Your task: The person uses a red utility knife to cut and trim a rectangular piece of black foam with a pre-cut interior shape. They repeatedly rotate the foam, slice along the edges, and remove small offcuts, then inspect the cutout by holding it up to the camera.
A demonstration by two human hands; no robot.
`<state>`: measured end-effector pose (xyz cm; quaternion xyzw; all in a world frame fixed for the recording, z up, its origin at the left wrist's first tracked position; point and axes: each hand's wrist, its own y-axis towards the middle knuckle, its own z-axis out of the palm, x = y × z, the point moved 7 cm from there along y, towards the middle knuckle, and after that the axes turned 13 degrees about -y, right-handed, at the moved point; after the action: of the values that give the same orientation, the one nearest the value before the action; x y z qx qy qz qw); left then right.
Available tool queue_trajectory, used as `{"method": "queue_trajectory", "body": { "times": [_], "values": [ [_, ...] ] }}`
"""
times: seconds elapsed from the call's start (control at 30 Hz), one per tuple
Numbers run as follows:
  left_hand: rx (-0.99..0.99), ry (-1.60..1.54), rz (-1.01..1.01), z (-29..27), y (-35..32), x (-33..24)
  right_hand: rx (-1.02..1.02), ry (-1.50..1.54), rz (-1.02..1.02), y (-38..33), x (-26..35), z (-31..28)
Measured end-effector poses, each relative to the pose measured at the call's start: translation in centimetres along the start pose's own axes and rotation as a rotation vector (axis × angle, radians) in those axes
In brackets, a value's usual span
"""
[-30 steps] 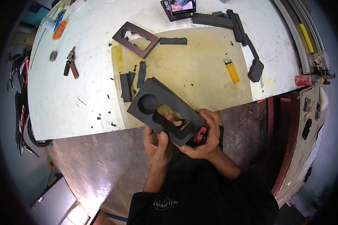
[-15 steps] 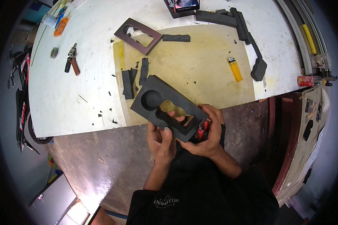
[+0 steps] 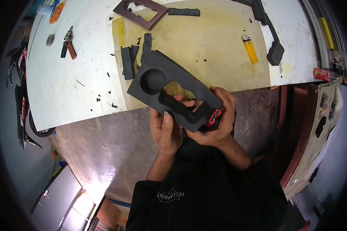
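A black foam block (image 3: 152, 101) is tilted in front of me over the table's near edge. It has a round recess at its far left end and a wavy-edged cut-out through the middle. My left hand (image 3: 166, 133) grips its near long side, thumb on top, and fingers show through the opening. Around the right end, my right hand (image 3: 224, 129) is closed on the block, with a red and black tool (image 3: 214, 117) against the palm; its exact kind is partly hidden. Beyond lies a brown-faced foam block (image 3: 158, 22) with a similar cut-out.
On the white table (image 3: 88, 82) lies a yellowed cutting sheet (image 3: 216, 73). Black foam strips (image 3: 129, 63), a yellow lighter (image 3: 250, 50), pliers-like tool (image 3: 68, 44), tape roll (image 3: 50, 39) and crumbs lie about. Long dark foam pieces (image 3: 274, 54) line the right; a red-labelled bottle (image 3: 324, 74) stands beyond.
The view has shifted, so the table things appear higher. The foam block has turned slightly in both hands, and more of the red tool shows by the right palm.
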<state>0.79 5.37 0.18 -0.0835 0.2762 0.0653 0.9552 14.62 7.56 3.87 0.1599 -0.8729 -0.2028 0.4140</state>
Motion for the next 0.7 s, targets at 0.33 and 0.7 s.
{"method": "queue_trajectory", "body": {
  "times": [0.33,0.7],
  "values": [
    [0.024,-0.293,-0.028,-0.5,0.3,0.9,-0.015,-0.004,-0.023,-0.3,0.2,-0.1],
    [0.070,-0.315,0.006,-0.8,0.3,1.3,-0.011,0.062,-0.016,-0.6,0.3,-0.1]
  ]
}}
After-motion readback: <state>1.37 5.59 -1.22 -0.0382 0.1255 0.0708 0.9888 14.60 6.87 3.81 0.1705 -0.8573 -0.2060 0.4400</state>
